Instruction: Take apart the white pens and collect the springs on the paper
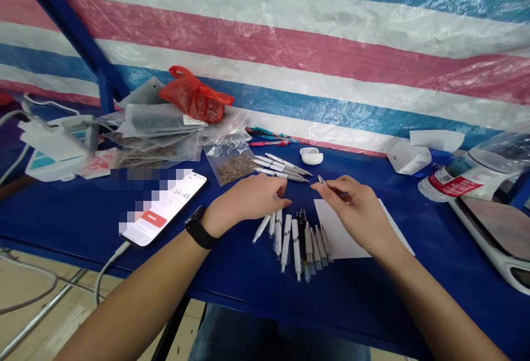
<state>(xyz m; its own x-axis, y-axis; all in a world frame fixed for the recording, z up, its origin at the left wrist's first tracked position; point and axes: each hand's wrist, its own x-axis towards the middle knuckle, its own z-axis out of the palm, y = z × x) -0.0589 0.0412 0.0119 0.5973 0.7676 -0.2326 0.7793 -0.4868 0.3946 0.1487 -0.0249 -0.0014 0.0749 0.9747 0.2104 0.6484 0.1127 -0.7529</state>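
My left hand (256, 195) hangs over a row of white pen barrels (286, 239), its fingers curled and the thumb near the forefinger; whatever they pinch, if anything, is hidden. In my right hand (351, 201) a pen part with a silver tip (322, 180) sticks out between thumb and fingers, the rest of it covered. Beside the barrels lie thin dark pen pieces (302, 223) and grey grip sections with pointed tips (321, 242). A white paper sheet (343, 239) lies partly beneath my right hand. Several assembled-looking white and silver pens (281, 168) rest farther back.
A charging phone (178, 201) is at left. Behind it are stacked plastic bags (155, 121), a red bag (194, 96) and a bag of small brown pieces (234, 168). A white case (311, 156) sits at the back; a bottle (467, 168) and scale (497, 234) stand right.
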